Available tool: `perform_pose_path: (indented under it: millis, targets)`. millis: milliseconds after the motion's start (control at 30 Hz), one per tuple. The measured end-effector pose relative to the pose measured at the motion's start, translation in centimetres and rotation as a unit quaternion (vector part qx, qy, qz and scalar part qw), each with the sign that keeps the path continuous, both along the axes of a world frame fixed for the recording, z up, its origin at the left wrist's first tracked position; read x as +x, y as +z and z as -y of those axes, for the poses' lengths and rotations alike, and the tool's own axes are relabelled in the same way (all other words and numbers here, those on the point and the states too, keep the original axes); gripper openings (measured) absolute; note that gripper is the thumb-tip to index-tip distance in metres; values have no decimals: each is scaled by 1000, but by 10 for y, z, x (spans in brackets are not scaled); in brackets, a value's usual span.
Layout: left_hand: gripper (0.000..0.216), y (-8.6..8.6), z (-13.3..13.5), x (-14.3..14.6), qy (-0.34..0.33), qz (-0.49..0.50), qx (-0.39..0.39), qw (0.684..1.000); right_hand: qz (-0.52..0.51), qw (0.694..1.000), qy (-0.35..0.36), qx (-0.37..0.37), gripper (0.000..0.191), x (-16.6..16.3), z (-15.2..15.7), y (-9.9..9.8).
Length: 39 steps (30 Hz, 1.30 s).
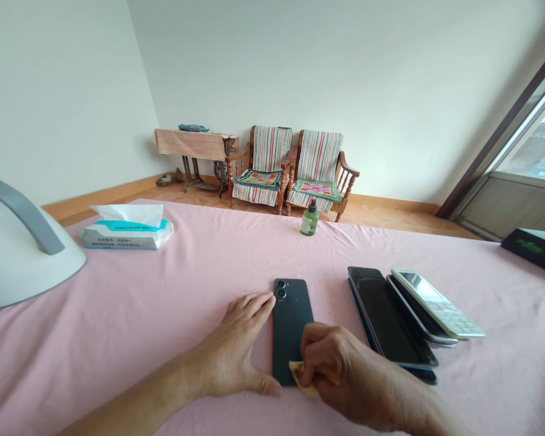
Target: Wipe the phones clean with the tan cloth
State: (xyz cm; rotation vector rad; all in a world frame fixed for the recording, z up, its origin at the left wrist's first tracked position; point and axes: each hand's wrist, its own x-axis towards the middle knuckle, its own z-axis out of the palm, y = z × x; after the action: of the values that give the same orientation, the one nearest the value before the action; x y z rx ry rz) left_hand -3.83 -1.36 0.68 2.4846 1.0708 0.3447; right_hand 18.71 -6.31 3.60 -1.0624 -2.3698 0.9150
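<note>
A dark smartphone lies back up on the pink cloth, its two camera rings at the far left corner. Along its left edge rests my left hand, fingers stretched out and thumb apart near the bottom corner. My right hand is closed on a small yellow cloth, which touches the phone's lower right part. Part of the cloth is hidden by the fingers. To the right, a stack of dark smartphones lies beside a white keypad phone, which sits on another phone.
The pink tablecloth covers the table. A tissue pack and a white appliance with a grey handle stand left. A green spray bottle is near the far edge; a black box sits right. Two wooden chairs stand beyond.
</note>
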Motion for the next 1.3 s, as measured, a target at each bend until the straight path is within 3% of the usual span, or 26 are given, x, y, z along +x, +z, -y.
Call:
perform_pose_path:
  millis: [233,367,500,700,1033,1167,1300]
  targets:
    - [108,1,0,0,1,10,-5,1000,5,1000,-2,-20,32,-2,0,-2]
    - [109,0,0,-1,-4,1,-5,1000,14,996,-83,-13,25,5,-7,-8]
    - [109,-2,0,1,-9,13,10,1000,-12,982,-178,65,24,0,-18,-18]
    - [107,4,3,2,-4,10,4,1000,-8,960,-252,120,26,-5,-48,-29]
    - [110,15,6,5,-1,-5,-14,1000,-14,943,-296,149,28,-15,-106,-34]
    - [110,15,6,5,-2,-2,-8,1000,-30,940,-302,155,27,-15,-98,-38]
    - [110,13,6,3,-3,-2,-4,1000,-41,944,-288,157,26,-15,-65,-38]
